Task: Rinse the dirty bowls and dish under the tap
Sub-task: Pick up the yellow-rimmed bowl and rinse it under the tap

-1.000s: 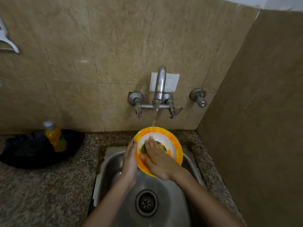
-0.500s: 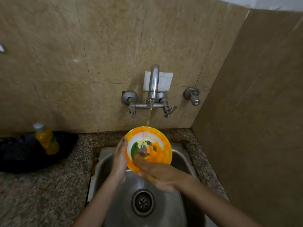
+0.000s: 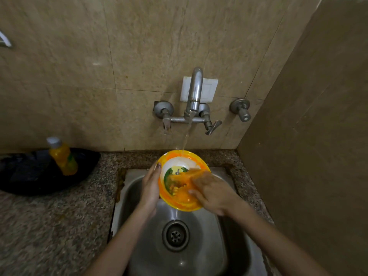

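Now grips orange-rimmed round plastic bowl (image 3: 180,163) in left hand (image 3: 150,188) under steel tap (image 3: 196,86), rubs inside with blurred right hand (image 3: 213,193), grip unclear; next probably needs draining.

Beige tiled walls (image 3: 139,46) meet in a corner above a speckled granite counter (image 3: 49,226).
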